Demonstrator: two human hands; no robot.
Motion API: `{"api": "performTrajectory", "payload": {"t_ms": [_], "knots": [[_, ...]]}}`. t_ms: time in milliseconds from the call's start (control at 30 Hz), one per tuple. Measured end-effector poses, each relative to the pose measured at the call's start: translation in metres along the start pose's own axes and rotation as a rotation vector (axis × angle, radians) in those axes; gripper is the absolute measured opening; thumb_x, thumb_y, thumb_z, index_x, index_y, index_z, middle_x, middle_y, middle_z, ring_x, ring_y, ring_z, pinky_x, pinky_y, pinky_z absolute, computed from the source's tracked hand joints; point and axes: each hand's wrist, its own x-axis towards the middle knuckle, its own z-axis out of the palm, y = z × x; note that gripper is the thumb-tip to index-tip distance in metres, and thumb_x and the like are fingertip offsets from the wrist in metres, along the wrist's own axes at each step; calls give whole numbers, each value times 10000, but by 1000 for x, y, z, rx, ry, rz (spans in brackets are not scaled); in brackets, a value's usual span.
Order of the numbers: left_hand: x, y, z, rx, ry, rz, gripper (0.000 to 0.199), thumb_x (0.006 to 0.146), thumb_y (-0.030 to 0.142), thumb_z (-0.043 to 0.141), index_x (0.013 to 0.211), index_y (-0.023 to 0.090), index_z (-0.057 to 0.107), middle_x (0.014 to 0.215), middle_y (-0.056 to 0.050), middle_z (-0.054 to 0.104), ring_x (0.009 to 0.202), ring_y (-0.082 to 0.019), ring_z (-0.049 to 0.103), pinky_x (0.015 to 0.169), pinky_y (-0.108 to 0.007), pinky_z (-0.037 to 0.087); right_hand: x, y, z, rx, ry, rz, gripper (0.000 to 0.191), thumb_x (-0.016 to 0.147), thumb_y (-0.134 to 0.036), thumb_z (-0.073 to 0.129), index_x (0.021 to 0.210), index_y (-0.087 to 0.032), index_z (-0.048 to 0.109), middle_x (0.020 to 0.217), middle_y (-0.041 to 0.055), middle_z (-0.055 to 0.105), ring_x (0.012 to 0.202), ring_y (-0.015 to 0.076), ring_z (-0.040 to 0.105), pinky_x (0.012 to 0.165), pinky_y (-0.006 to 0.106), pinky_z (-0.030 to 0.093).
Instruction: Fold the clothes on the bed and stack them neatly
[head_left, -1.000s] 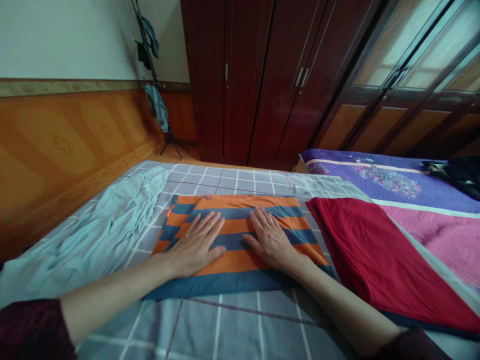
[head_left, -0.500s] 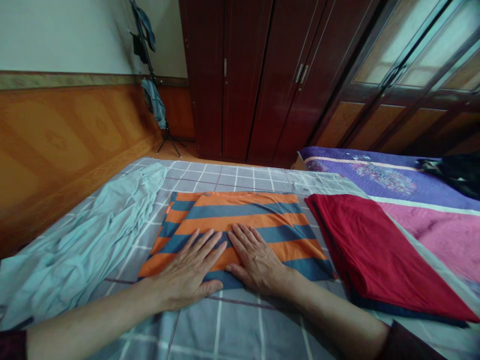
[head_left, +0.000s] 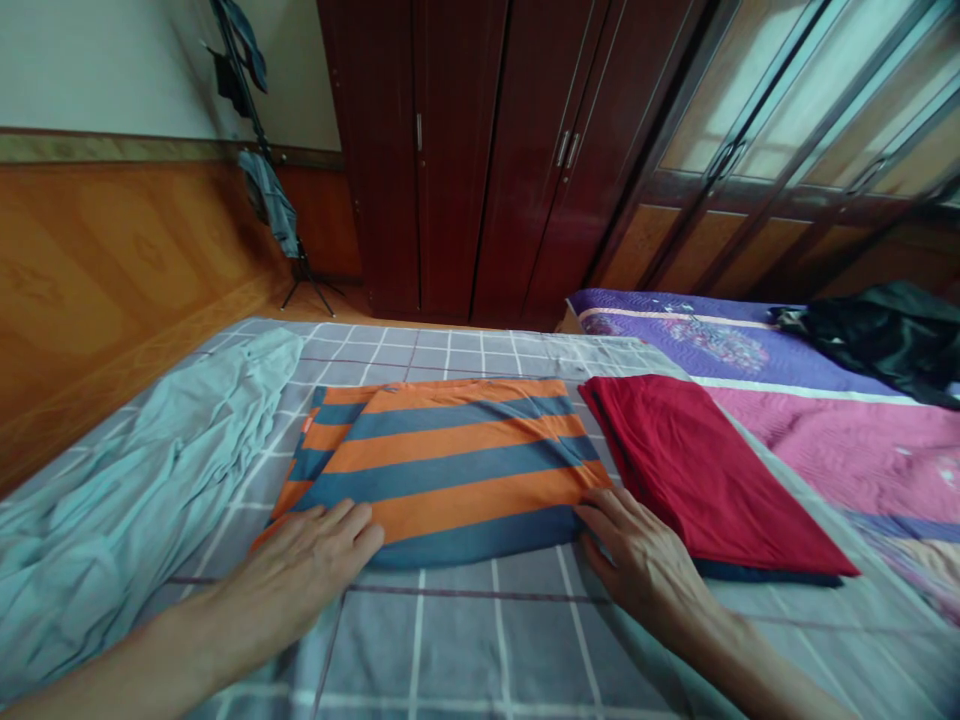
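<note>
A folded garment with orange and blue-grey stripes (head_left: 457,465) lies flat on the checked bedsheet in front of me. My left hand (head_left: 319,555) is at its near left corner, fingers curled together over the cloth and thumb hidden. At the near right corner, my right hand (head_left: 637,550) has its fingers closed over the edge, with the thumb low beside the cloth. The garment's near edge runs between the two hands. Close to my right hand lies a folded red garment (head_left: 712,470) on top of a dark one (head_left: 765,573).
A crumpled pale-green cloth (head_left: 165,460) stretches along the left side of the grey checked sheet (head_left: 457,640). To the right is a purple and pink bedcover (head_left: 810,430) with a dark garment (head_left: 885,335) on it. Behind stand a dark red wardrobe (head_left: 457,180) and a coat stand (head_left: 251,100).
My hands have moved apart from the middle of the striped garment to its near corners. Their flat, spread fingers have closed on the edge. The view has shifted slightly to the right.
</note>
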Motion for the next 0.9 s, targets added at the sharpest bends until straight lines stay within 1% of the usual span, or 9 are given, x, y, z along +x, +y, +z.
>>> {"api": "performTrajectory", "payload": {"t_ms": [67,167,267,333,400,500,633,767,900], "knots": [[-1,-5,6,-3,5,-12,663,735,-84,288,1238,266,540,1308,-68,546,1211,-253,503,976,-488,447,2,-6,-7,75,-63,43,288,840,-104,383,779,-184,652,824,82,628,765,197,595,672,307,490],[0,-10,6,-29,-37,-12,639,736,-48,332,1244,269,558,1306,-76,559,1205,-280,517,974,-504,448,13,-1,-20,227,-143,86,289,850,-128,369,731,-191,624,768,57,608,703,165,571,643,274,448],[2,-6,0,-66,-90,-6,590,742,0,374,1237,246,583,1285,-103,578,1188,-320,530,959,-534,451,38,20,-30,319,-175,249,248,862,-217,408,770,-185,636,750,41,626,681,151,576,607,247,409],[4,-2,-4,-61,-92,-20,578,741,8,379,1225,236,597,1277,-107,585,1192,-317,528,968,-528,445,61,37,-31,304,-263,380,241,847,-250,438,768,-177,653,708,27,632,629,141,569,548,233,365],[4,0,-4,-28,-89,-22,575,747,9,368,1225,228,599,1282,-107,582,1199,-306,524,977,-514,442,84,52,-25,257,-376,429,247,829,-252,455,734,-158,662,674,25,630,609,135,565,518,224,334],[3,-3,2,-3,-60,-10,551,761,39,367,1232,213,594,1293,-112,575,1198,-310,525,974,-519,441,108,62,-9,243,-453,409,247,810,-291,500,717,-152,681,687,23,649,635,132,584,515,207,338],[0,-9,14,-2,-31,0,537,763,66,380,1229,224,594,1285,-104,583,1186,-304,536,966,-510,447,121,61,9,194,-467,383,196,760,-245,535,765,-159,711,740,41,677,688,152,609,556,211,364],[-1,-11,18,14,-18,1,542,764,62,378,1230,241,588,1288,-90,583,1187,-285,538,972,-487,446,126,65,9,90,-425,402,233,762,-204,498,836,-133,707,837,105,680,799,209,618,610,244,376],[-1,-11,20,-37,5,-6,532,759,67,395,1222,238,593,1290,-93,581,1195,-298,528,985,-501,432,128,71,0,97,-492,361,225,794,-229,492,801,-142,699,798,79,669,760,178,612,606,227,365]]}}
